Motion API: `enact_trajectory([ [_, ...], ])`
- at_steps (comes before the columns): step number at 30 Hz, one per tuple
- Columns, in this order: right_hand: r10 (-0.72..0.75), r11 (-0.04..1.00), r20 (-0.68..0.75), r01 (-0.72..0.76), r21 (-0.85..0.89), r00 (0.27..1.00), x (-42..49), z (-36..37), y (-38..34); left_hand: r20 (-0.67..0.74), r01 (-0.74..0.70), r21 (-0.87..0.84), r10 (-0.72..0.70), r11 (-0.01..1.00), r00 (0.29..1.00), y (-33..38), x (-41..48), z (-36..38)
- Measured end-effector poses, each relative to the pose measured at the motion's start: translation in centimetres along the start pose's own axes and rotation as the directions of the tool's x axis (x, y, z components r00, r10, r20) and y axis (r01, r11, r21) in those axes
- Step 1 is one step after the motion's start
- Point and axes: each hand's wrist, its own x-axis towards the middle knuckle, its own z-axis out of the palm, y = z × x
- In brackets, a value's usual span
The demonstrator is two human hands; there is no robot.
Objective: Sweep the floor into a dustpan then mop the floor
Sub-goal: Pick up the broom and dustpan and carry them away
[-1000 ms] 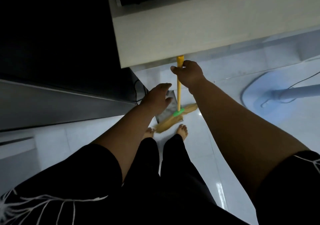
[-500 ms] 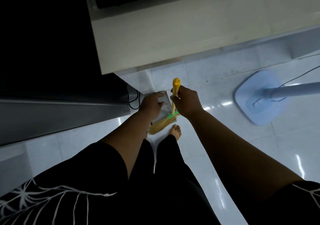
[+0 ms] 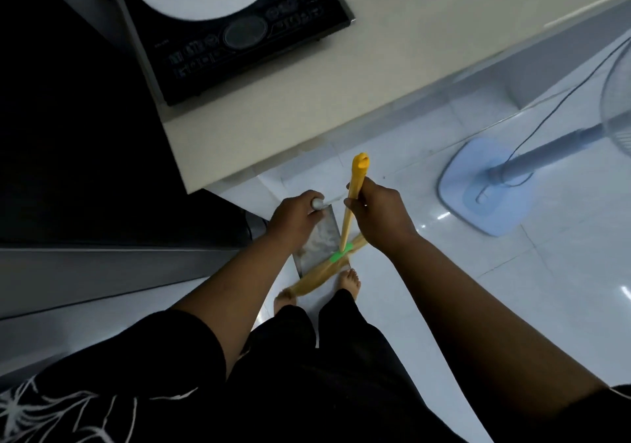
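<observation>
My right hand grips the yellow handle of a short broom. Its straw bristles fan out on the white tiled floor, bound by a green collar, right in front of my bare feet. My left hand grips the grey handle of a metal dustpan, which stands on the floor just left of the broom. The bristles lie across the dustpan's near edge. Nothing shows inside the pan clearly.
A pale counter juts over the floor ahead, carrying a black induction cooker with a white plate. A dark appliance stands at the left. A blue fan base with pole and cord sits to the right.
The view has tilted up, bringing the cooker and fan into sight. Both hands stay on broom and dustpan; the left hand's grip on the grey handle now shows plainly.
</observation>
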Motion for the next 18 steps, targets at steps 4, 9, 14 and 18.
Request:
enact_trajectory([
  [4, 0.012, 1.000, -0.088, -0.014, -0.027, 0.996, -2.4, -3.8, -0.5, 0.019, -0.128, 0.079, 0.127, 0.989, 0.992, 3.8, -0.8, -0.5],
  [9, 0.154, 0.986, -0.216, -0.165, -0.032, 0.964, -5.7, -7.2, -1.2, 0.103, -0.283, 0.131, 0.270, 0.950, 0.957, 8.3, -0.9, 0.1],
  [14, 0.312, 0.944, -0.362, -0.329, 0.016, 0.879, -9.0, -9.1, -2.6, 0.243, -0.487, 0.168, 0.443, 0.857, 0.863, 12.3, -0.9, 0.5],
  [18, 0.384, 0.914, -0.464, -0.401, 0.066, 0.798, -11.8, -9.8, -3.9, 0.343, -0.628, 0.193, 0.547, 0.754, 0.763, 14.7, -1.6, 1.3],
])
